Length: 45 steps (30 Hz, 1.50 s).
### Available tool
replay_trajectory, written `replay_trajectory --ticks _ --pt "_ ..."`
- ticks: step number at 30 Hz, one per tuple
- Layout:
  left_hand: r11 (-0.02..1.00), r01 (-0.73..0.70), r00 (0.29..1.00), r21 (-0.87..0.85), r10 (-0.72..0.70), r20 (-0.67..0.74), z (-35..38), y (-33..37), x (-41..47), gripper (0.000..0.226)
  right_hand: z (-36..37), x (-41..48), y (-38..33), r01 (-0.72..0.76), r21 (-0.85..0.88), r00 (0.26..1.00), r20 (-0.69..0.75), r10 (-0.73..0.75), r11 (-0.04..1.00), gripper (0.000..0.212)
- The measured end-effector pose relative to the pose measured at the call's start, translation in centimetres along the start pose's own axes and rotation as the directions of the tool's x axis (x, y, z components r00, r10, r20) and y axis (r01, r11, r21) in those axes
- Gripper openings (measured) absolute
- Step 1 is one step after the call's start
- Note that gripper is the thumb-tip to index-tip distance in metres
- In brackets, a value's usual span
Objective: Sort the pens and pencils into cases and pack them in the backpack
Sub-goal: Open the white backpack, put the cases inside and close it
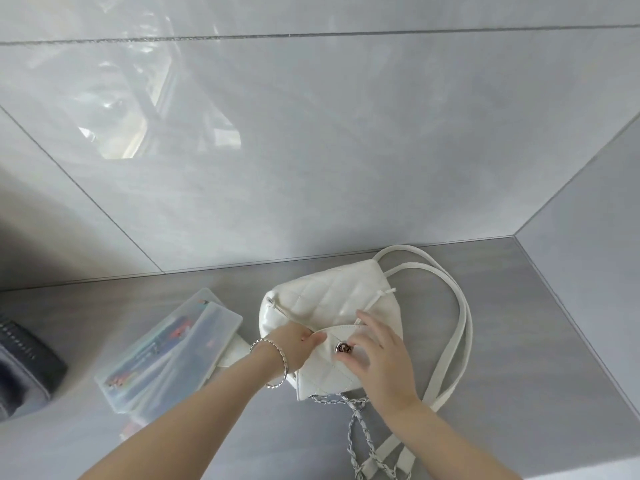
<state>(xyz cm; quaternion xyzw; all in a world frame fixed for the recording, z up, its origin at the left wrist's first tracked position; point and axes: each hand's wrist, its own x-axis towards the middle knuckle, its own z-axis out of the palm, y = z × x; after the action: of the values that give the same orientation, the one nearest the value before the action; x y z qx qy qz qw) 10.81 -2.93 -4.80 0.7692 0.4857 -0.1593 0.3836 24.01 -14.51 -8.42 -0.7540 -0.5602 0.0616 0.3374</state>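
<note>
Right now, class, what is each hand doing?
Left hand: pinching the edge of the backpack flap.
Right hand: open, fingers spread over the flap by the snap.

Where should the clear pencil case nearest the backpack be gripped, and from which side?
Probably its far short end, pinched thumb over, fingers under, coming from the backpack side. The pencil case lies flat and thin, overlapping a second case on its left, so only that end and right long edge look free.
</note>
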Motion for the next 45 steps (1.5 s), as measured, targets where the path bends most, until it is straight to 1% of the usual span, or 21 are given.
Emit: replay_trajectory --ticks 5,9,14,18,22,24,27,29,30,32,34,35,36,37,38,39,40,42,43,44,45 --pt "0.999 0.012 1.0 -0.051 -0.012 -0.013 0.6 -0.2 0.1 0.049 0.6 -0.6 -0.5 -0.005 -0.002 0.996 -0.085 0.005 1.0 0.022" --pt "0.999 0.013 1.0 -0.029 -0.014 -0.004 0.7 0.0 0.0 0.049 1.1 -0.5 -0.4 0.024 -0.016 0.995 -0.094 -0.026 1.0 0.019" --pt "0.999 0.032 0.999 0.018 -0.032 0.001 0.6 0.6 -0.2 0.048 1.6 0.1 0.0 0.124 -0.019 0.984 -0.129 -0.125 0.992 0.021" --pt "0.999 0.035 0.999 0.04 -0.035 0.0 0.6 1.0 -0.4 0.048 1.7 0.5 0.5 0.181 -0.023 0.98 -0.085 -0.182 0.983 0.02" --pt "0.997 0.041 0.999 0.062 -0.041 0.005 0.6 1.0 -0.4 0.048 1.3 0.8 1.5 0.272 0.0 0.959 0.079 -0.271 0.962 0.021" --pt "0.998 0.034 0.999 0.05 -0.034 0.003 0.5 1.0 -0.3 0.047 0.4 1.7 1.5 0.189 0.087 0.956 0.212 -0.204 0.978 0.02" --pt "1.0 0.014 1.0 0.007 -0.013 -0.018 0.6 0.7 -0.4 0.046 -1.5 3.3 0.7 -0.085 0.252 0.894 0.446 -0.038 0.964 0.009" --pt "0.999 -0.008 0.999 -0.053 0.006 -0.034 0.9 0.2 -0.8 0.046 -2.2 3.9 0.0 -0.243 0.282 0.862 0.502 0.073 0.928 0.014" --pt "0.993 -0.017 0.999 -0.115 0.012 -0.039 1.0 -0.1 -1.0 0.045 -2.5 4.0 -0.3 -0.282 0.281 0.861 0.496 0.113 0.917 0.025" --pt "0.947 -0.022 0.999 -0.321 0.007 -0.046 0.8 -0.5 -1.6 0.049 -3.2 4.2 -1.2 -0.331 0.261 0.833 0.533 0.151 0.907 0.042" --pt "0.891 -0.029 0.999 -0.453 0.016 -0.032 0.4 -1.0 -2.1 0.046 -4.3 4.0 -1.8 -0.295 0.201 0.747 0.658 0.095 0.934 0.044" --pt "0.896 -0.061 0.998 -0.439 0.046 -0.045 0.4 -1.3 -2.2 0.034 -5.0 3.8 -2.0 -0.215 0.151 0.682 0.731 0.037 0.965 0.036" --pt "0.929 -0.102 0.994 -0.356 0.084 -0.065 0.4 -1.5 -2.4 0.02 -5.7 3.6 -2.3 -0.14 0.109 0.599 0.8 -0.003 0.984 0.023" --pt "0.97 -0.131 0.99 -0.203 0.12 -0.068 0.4 -1.6 -2.8 0.014 -6.4 3.3 -2.7 -0.102 0.079 0.51 0.86 -0.016 0.992 0.017" --pt "0.989 -0.151 0.986 -0.003 0.151 -0.066 0.5 -1.5 -3.2 0.026 -6.9 2.9 -3.0 -0.113 0.056 0.442 0.897 0.0 0.992 0.028" --pt "0.968 -0.161 0.982 0.193 0.176 -0.067 0.8 -1.2 -3.5 0.042 -7.2 2.5 -3.3 -0.176 0.026 0.415 0.909 0.05 0.984 0.043" --pt "0.919 -0.156 0.976 0.362 0.2 -0.087 1.1 -0.9 -3.7 0.056 -7.4 2.3 -3.6 -0.246 -0.005 0.437 0.892 0.115 0.969 0.052" --pt "0.814 -0.135 0.953 0.564 0.263 -0.15 1.7 -0.4 -3.8 0.069 -7.0 2.3 -3.9 -0.346 -0.041 0.6 0.758 0.255 0.937 0.05" --pt "0.792 -0.123 0.945 0.598 0.277 -0.172 2.0 -0.2 -3.8 0.07 -6.5 2.4 -3.9 -0.37 -0.07 0.667 0.675 0.317 0.926 0.044" --pt "0.785 -0.121 0.941 0.607 0.286 -0.183 2.3 -0.1 -3.9 0.069 -6.1 2.5 -4.1 -0.368 -0.103 0.696 0.629 0.347 0.924 0.04" --pt "0.779 -0.123 0.938 0.615 0.294 -0.184 2.5 -0.1 -4.1 0.068 -5.7 2.6 -4.5 -0.345 -0.149 0.694 0.624 0.359 0.926 0.036"
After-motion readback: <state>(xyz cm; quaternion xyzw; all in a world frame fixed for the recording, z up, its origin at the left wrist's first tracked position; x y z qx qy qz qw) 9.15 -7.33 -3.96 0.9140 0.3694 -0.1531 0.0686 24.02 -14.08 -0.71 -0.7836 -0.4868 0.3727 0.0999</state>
